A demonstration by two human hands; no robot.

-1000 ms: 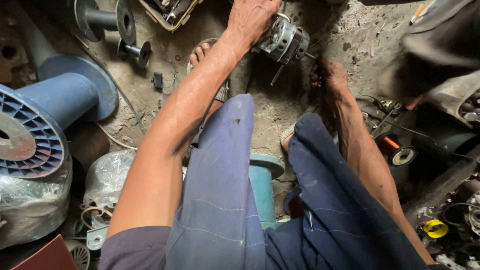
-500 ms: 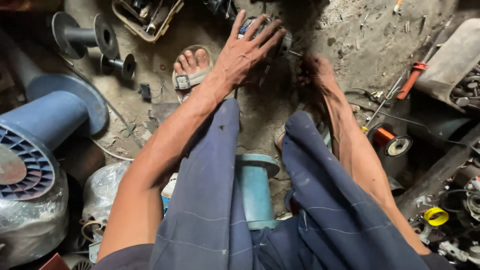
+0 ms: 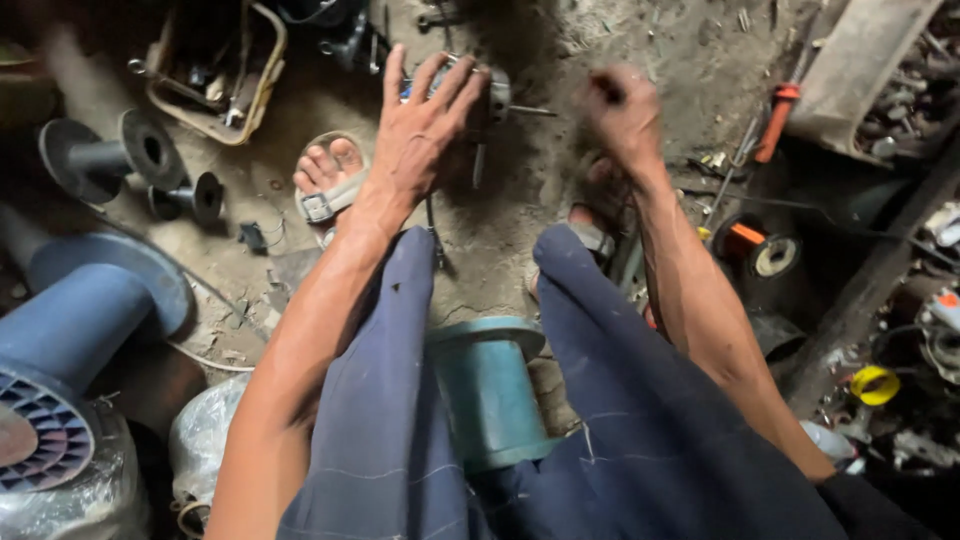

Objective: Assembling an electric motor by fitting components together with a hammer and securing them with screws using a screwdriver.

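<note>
Since half a second ago the right hand (image 3: 622,112) has lifted off the ground and now hangs in the air, blurred, curled into a fist; what it holds, if anything, cannot be told. Spread open, the left hand (image 3: 425,125) lies with its fingers on the small metal motor part (image 3: 490,95), which sits on the dirt floor (image 3: 520,230) ahead of the sandalled left foot (image 3: 328,175). Between the knees stands a teal spool (image 3: 487,390). An orange-handled tool (image 3: 775,122) lies well to the right.
</note>
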